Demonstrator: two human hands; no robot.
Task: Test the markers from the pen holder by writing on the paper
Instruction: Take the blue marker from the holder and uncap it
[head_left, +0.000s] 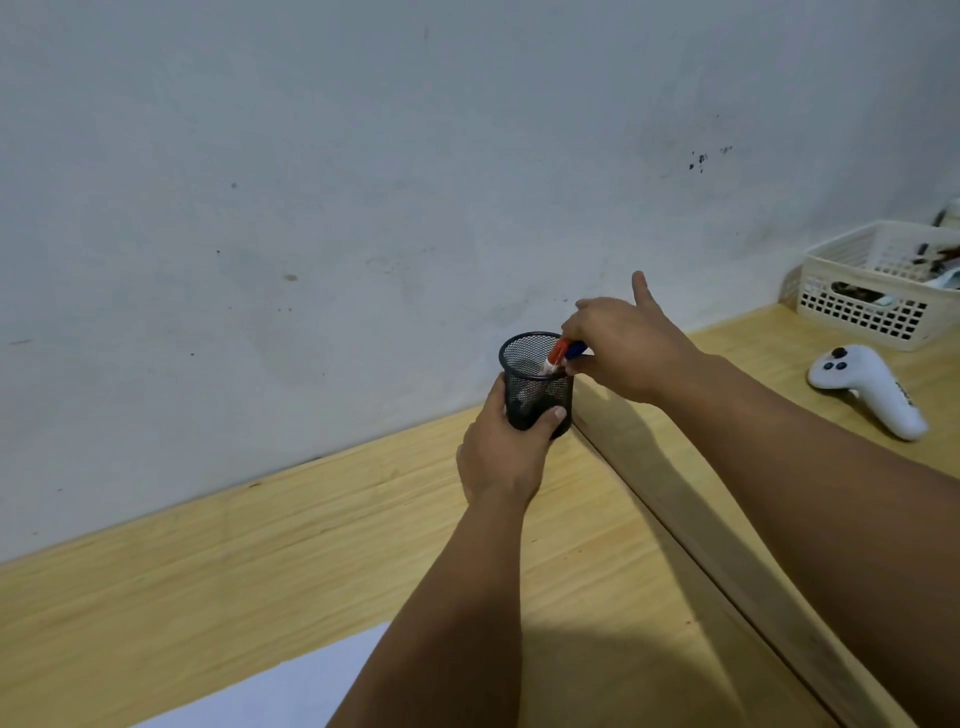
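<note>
A black mesh pen holder (535, 364) stands on the wooden table near the wall. My left hand (501, 457) is wrapped around its lower part. My right hand (621, 348) hovers over the rim with its fingers closed on the markers there, and the thumb sticks up. A red-capped marker (557, 353) and a blue-capped marker (575, 351) lean out of the holder under those fingers. A white sheet of paper (291, 686) lies at the near edge of the table, partly hidden by my left forearm.
A white handheld controller (872, 384) lies on the table at the right. Behind it stands a cream plastic basket (862, 306) with clutter inside. A seam (717, 577) runs diagonally across the wooden table. The wall rises just behind the holder.
</note>
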